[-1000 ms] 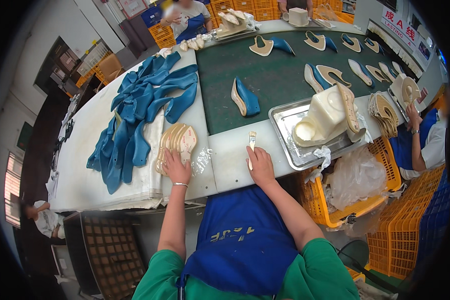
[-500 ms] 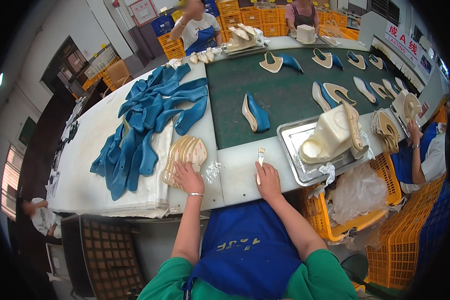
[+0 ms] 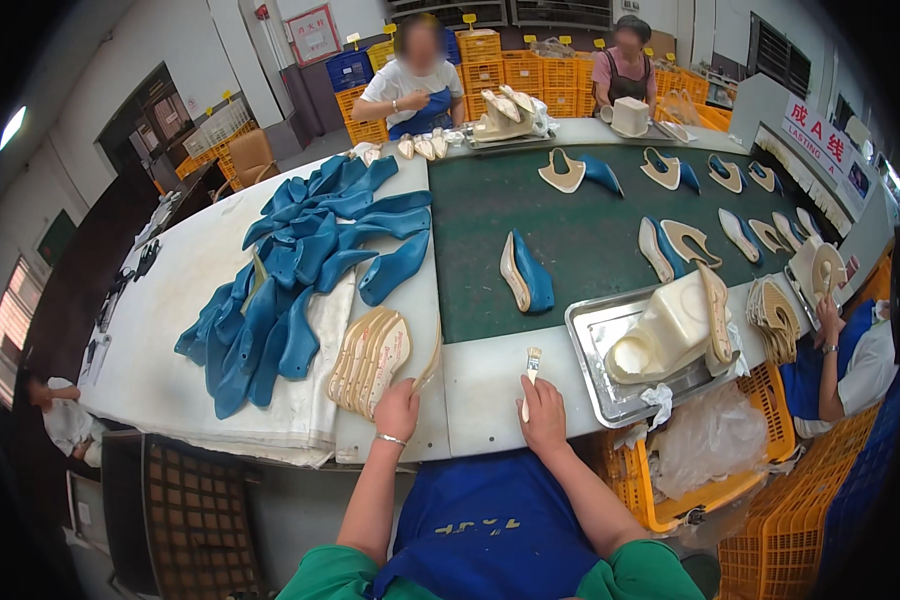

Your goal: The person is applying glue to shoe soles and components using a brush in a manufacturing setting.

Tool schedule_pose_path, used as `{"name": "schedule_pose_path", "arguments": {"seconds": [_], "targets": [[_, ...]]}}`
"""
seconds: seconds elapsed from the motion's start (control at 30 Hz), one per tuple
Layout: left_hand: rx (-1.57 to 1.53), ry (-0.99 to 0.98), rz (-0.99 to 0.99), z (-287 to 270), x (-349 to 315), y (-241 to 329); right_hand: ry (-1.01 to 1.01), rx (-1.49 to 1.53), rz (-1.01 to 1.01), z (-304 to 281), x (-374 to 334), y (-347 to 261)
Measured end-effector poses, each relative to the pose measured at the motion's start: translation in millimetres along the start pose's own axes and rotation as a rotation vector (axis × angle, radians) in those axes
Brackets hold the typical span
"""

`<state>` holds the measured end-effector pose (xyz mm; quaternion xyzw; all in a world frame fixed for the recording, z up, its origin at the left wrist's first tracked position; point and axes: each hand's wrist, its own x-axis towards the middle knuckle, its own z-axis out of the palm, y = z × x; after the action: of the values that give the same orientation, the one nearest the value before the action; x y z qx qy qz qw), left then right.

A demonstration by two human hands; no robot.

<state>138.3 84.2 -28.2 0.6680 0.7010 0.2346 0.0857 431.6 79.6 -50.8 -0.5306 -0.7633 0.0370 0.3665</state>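
My left hand point(image 3: 397, 405) is closed on a single beige insole point(image 3: 430, 362), held on edge at the right side of a row of stacked insoles point(image 3: 367, 355). A small brush point(image 3: 533, 366) with a pale handle and light bristles is in my right hand point(image 3: 543, 412), bristles pointing away from me over the white table. Beyond it, on the green belt, lies a blue shoe last point(image 3: 531, 277) with a pale sole piece along its side. Blue shoe lasts point(image 3: 295, 250) lie heaped at the left, past the insole stack.
Right of my brush, a metal tray point(image 3: 592, 380) bears a cream plastic container point(image 3: 660, 325). More lasts and sole pieces lie along the green belt point(image 3: 480, 205). A yellow crate point(image 3: 660, 510) with clear plastic bags stands below the table edge. Co-workers sit across and at the right.
My left hand has gone from resting on the stack to holding one insole apart at its right. The right hand keeps the brush. The view has tilted upward.
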Motion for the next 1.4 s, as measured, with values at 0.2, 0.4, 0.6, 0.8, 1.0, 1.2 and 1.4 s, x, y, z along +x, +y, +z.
{"name": "schedule_pose_path", "arguments": {"seconds": [0.2,0.4,0.6,0.8,1.0,1.2,1.4], "targets": [[-0.304,0.151,0.003,13,-11,-14,0.006,0.031,0.024,-4,-8,5],[-1.505,-0.043,-0.307,9,12,-3,0.009,0.106,0.05,1,0,10],[-2.178,-0.086,-0.451,14,65,3,0.042,0.198,0.036,-3,33,-4],[-2.335,-0.139,-0.396,33,96,16,0.176,0.15,-0.115,-74,136,-55],[-2.454,-0.162,-0.313,54,141,28,0.925,0.139,-0.397,-248,181,-88],[-2.499,-0.244,-0.298,81,190,28,0.512,-0.285,-0.058,-183,118,-64],[-2.455,-0.352,-0.322,95,194,12,-0.157,-0.13,0.037,-42,68,-48]]}}
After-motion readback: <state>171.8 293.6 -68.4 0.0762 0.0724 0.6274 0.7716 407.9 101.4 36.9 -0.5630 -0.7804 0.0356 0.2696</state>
